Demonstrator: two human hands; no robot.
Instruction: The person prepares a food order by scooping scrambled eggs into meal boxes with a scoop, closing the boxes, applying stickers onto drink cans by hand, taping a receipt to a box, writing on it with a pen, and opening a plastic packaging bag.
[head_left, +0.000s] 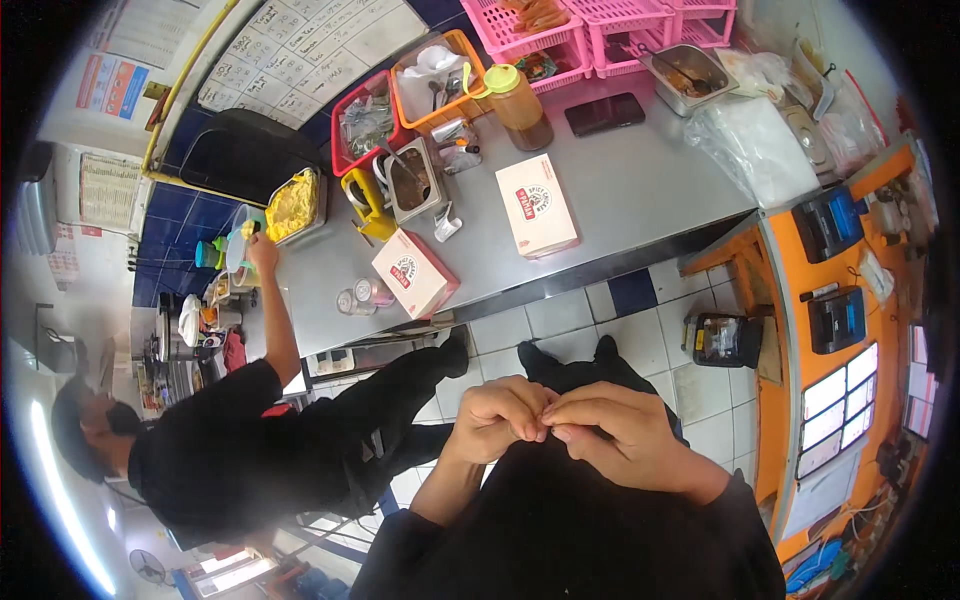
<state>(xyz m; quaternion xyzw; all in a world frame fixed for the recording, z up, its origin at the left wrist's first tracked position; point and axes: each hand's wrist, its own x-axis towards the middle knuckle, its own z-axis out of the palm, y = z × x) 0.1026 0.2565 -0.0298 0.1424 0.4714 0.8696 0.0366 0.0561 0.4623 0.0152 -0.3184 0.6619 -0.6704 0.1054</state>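
Note:
My left hand and my right hand meet in front of my dark top, fingertips touching. The left fingers are curled in, and the right thumb and fingers are pinched together. I see no object between them. Beyond my hands, two white cardboard food boxes with red sides and printed writing are on the steel counter. One food box lies ahead of me; the other food box sits to the left by the front edge, beside two drink cans.
At left, a co-worker reaches toward a metal pan of yellow food. Along the counter's back stand a sauce bottle, a black phone and pink baskets. An orange counter with card terminals borders the right.

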